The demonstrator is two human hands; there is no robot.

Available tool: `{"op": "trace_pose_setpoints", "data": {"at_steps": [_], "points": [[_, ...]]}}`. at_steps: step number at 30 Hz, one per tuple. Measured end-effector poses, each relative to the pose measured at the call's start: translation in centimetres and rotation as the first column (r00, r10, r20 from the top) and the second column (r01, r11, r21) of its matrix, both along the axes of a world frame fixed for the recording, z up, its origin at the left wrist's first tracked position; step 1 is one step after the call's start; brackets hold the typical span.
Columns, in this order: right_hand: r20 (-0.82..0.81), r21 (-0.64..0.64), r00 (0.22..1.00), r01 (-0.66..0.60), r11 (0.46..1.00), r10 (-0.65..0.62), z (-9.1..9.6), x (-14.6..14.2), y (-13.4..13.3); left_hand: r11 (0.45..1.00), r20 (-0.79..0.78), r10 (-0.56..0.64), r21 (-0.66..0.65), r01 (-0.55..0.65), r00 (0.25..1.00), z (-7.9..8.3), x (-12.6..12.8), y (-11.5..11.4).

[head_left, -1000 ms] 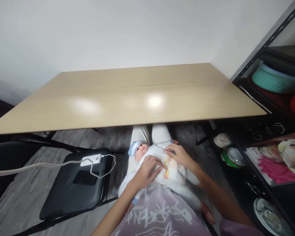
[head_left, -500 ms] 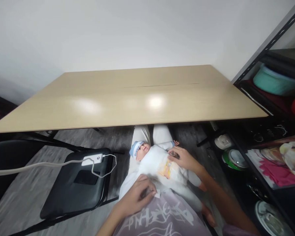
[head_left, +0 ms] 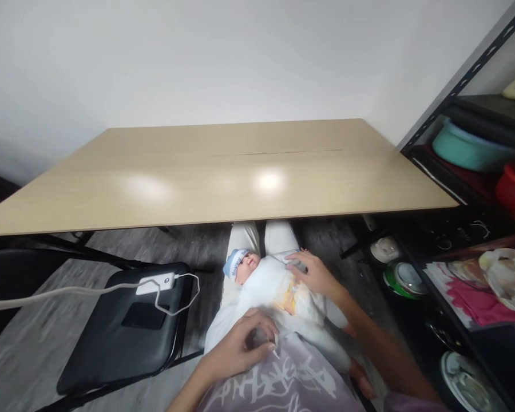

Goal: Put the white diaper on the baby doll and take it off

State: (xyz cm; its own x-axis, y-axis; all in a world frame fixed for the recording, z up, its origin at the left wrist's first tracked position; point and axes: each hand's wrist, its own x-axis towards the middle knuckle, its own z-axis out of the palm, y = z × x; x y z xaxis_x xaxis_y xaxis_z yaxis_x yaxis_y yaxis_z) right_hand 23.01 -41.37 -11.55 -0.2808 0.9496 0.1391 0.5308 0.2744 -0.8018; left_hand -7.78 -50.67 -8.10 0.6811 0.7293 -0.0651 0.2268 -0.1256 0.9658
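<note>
A baby doll (head_left: pixel 264 286) in a white outfit lies on its back across my lap. Its blue and white cap (head_left: pixel 236 264) is towards the left, and its legs point to the lower right. Around its middle is a white diaper (head_left: pixel 311 306) with a yellow and orange print. My left hand (head_left: pixel 244 340), on the doll's near side, pinches a small white tab (head_left: pixel 276 343) between thumb and fingers. On the far side, my right hand (head_left: pixel 315 274) lies over the doll's torso near its arm, fingers extended and thumb apart; what its fingertips touch is partly hidden.
A wooden table (head_left: pixel 189 189) stands ahead, above my knees. On the left, a black chair (head_left: pixel 111 349) bears a white power bank (head_left: pixel 155 283) with a cable and a dark phone (head_left: pixel 145 316). Shelves (head_left: pixel 467 229) with basins and other items line the right.
The white tab at my left hand has tilted upright between the fingers. My right hand has shifted slightly up the doll's torso, its fingers stretching out. The view has moved a little.
</note>
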Motion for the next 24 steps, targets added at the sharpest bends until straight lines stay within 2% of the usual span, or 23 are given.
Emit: {"op": "trace_pose_setpoints", "data": {"at_steps": [2, 4, 6, 8, 10, 12, 14, 15, 17, 19, 21, 23, 24], "points": [[-0.014, -0.004, 0.973, -0.231, 0.973, 0.231, 1.8, -1.8, -1.1, 0.999, 0.001, 0.013, -0.037, -0.013, 1.0, -0.2, 0.1, -0.1], [0.012, -0.001, 0.935, -0.354, 0.935, 0.354, 3.2, -2.5, -2.1, 0.998, 0.01, 0.026, -0.063, -0.025, 1.0, -0.2, 0.3, 0.0], [0.057, -0.016, 0.939, -0.338, 0.941, 0.339, 4.3, -1.8, -3.2, 0.999, 0.008, 0.042, -0.026, -0.042, 0.999, 0.2, 0.8, 0.5], [0.097, -0.078, 0.957, -0.267, 0.96, 0.274, 5.1, 0.3, -4.3, 0.993, -0.051, 0.058, 0.106, -0.053, 0.997, 0.8, 1.8, 1.6], [0.134, -0.216, 0.965, -0.193, 0.957, 0.224, 5.7, 2.9, -5.6, 0.957, -0.146, 0.067, 0.288, -0.023, 0.987, 1.1, 3.6, 3.6], [0.136, -0.416, 0.97, -0.127, 0.9, 0.199, 6.0, 5.1, -7.0, 0.895, -0.246, 0.015, 0.435, 0.097, 0.969, 1.0, 6.6, 6.1], [0.11, -0.562, 0.974, -0.102, 0.821, 0.196, 5.6, 6.2, -8.3, 0.812, -0.399, -0.144, 0.476, 0.338, 0.906, 0.4, 10.9, 8.6], [0.109, -0.591, 0.974, -0.096, 0.801, 0.197, 5.2, 6.4, -8.8, 0.757, -0.509, -0.241, 0.434, 0.489, 0.826, -0.1, 13.4, 9.7], [0.163, -0.579, 0.968, -0.061, 0.813, 0.189, 3.9, 6.1, -9.7, 0.624, -0.732, -0.377, 0.253, 0.74, 0.568, -1.2, 18.4, 11.0], [0.256, -0.542, 0.953, 0.005, 0.841, 0.16, 2.3, 5.7, -10.5, 0.587, -0.778, -0.415, 0.166, 0.792, 0.471, -2.2, 22.2, 11.3], [0.301, -0.534, 0.947, 0.068, 0.843, 0.114, 0.6, 5.5, -11.4, 0.6, -0.782, -0.414, 0.149, 0.786, 0.465, -2.8, 24.0, 11.2], [0.288, -0.542, 0.955, 0.101, 0.834, 0.072, -1.2, 5.5, -12.3, 0.634, -0.771, -0.372, 0.196, 0.748, 0.517, -3.0, 23.6, 10.8], [0.27, -0.544, 0.961, 0.106, 0.832, 0.054, -2.1, 5.6, -12.7, 0.657, -0.753, -0.335, 0.243, 0.713, 0.566, -2.9, 22.8, 10.7]]}}
